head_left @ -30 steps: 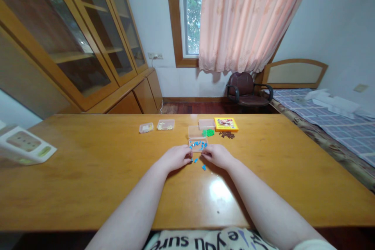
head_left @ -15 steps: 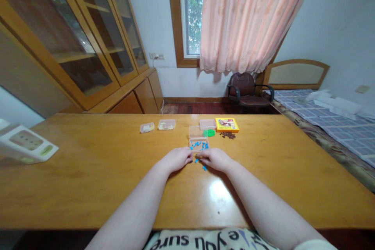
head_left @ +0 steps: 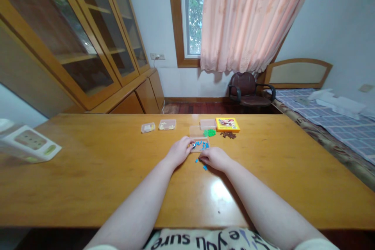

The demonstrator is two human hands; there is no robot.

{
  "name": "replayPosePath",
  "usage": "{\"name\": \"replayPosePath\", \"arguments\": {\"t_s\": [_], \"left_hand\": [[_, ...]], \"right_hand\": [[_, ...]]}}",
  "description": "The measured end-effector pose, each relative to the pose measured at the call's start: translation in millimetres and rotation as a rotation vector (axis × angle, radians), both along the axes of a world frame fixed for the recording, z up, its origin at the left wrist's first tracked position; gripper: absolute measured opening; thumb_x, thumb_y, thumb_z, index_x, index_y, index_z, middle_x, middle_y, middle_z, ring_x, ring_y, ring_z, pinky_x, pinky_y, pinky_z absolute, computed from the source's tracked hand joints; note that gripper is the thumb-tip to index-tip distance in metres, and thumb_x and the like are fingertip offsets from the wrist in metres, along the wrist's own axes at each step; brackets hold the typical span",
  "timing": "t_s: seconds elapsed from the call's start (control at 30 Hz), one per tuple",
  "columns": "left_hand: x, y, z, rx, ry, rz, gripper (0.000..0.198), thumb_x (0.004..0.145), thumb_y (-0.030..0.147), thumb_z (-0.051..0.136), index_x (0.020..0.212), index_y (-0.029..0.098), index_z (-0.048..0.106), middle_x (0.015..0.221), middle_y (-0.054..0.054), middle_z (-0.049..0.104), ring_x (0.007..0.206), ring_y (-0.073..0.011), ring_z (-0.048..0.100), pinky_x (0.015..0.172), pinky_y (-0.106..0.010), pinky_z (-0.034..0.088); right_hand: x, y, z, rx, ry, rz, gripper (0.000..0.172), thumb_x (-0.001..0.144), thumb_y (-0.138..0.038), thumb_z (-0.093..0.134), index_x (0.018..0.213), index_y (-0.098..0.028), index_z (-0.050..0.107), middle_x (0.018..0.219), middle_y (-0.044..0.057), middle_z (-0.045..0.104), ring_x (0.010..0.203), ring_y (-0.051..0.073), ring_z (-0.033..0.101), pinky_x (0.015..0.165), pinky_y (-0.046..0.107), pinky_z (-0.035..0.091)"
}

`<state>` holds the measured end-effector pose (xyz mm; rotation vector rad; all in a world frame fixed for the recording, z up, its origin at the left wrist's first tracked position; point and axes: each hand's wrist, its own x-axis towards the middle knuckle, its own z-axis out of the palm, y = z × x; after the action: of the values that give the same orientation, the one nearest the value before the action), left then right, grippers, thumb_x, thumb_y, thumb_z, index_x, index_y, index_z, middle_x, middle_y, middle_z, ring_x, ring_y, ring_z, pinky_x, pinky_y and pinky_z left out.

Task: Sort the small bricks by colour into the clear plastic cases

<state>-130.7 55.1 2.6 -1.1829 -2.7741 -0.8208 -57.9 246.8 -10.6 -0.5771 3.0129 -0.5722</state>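
A small clear plastic box with a raised lid holds several small blue pieces. My left hand reaches over the box's left edge, thumb and fingers apart around a blue bit. Just in front of the box, my right hand rests on the table with its fingertips pressed together; whatever they pinch is too small to make out. Beside those fingertips lies one blue piece. Another blue cluster lies nearer me.
Behind the box are green pieces, brown pieces, a yellow package and another clear tray. Two clear containers, one a box and one a tray with pale pieces, stand farther left. A white device sits at the table's left.
My left hand has moved forward from in front of the box to over its left side, its fingers spreading. My right hand stays near the front edge, fingers drawn closer together.
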Motion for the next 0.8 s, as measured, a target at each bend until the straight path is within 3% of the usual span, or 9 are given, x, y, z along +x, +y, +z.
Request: {"name": "replayPosePath", "arguments": {"t_s": [0.17,0.33,0.53,0.67,0.8], "left_hand": [[11,-5,8.7,-0.17,0.008,-0.137,0.012,0.081,0.03,0.058,0.089,0.021,0.06,0.096,-0.003,0.061,0.088,-0.0173,0.058,0.077,-0.026,0.044],[19,-2,11.4,-0.285,-0.057,-0.174,0.021,0.076,0.038,0.064,0.089,0.022,0.061,0.092,-0.002,0.064,0.082,-0.0177,0.06,0.069,-0.024,0.044],[20,0,10.4,-0.283,-0.073,-0.193,0.01,0.08,0.03,0.056,0.082,0.022,0.062,0.081,-0.001,0.066,0.074,-0.0167,0.06,0.064,-0.024,0.042],[20,-1,12.8,-0.305,-0.059,-0.192,0.013,0.082,0.03,0.053,0.079,0.021,0.062,0.08,-0.002,0.066,0.072,-0.0169,0.06,0.064,-0.024,0.042],[21,0,12.9,-0.286,-0.076,-0.188,0.014,0.082,0.029,0.054,0.09,0.022,0.062,0.086,-0.002,0.066,0.077,-0.0167,0.061,0.068,-0.024,0.044]], "right_hand": [[1,2,3.0,0.05,0.021,-0.017,0.019,0.085,-0.027,0.054,0.089,-0.024,0.072,0.086,0.005,0.072,0.077,0.016,0.064,0.067,0.023,0.04],[1,7,-2.0,-0.048,0.112,-0.071,0.02,0.087,-0.03,0.053,0.09,-0.023,0.071,0.086,0.005,0.071,0.077,0.015,0.063,0.068,0.023,0.04],[0,12,-4.6,-0.22,0.269,-0.207,0.023,0.089,-0.03,0.049,0.096,-0.021,0.069,0.089,0.006,0.071,0.081,0.017,0.063,0.075,0.025,0.043],[-1,15,0.0,-0.218,0.231,-0.318,0.026,0.088,-0.029,0.05,0.106,-0.019,0.066,0.091,0.007,0.071,0.077,0.017,0.063,0.071,0.025,0.044],[1,18,5.7,-0.204,0.122,-0.219,0.023,0.087,-0.03,0.05,0.099,-0.021,0.068,0.084,0.004,0.07,0.073,0.015,0.061,0.068,0.023,0.042]]}}
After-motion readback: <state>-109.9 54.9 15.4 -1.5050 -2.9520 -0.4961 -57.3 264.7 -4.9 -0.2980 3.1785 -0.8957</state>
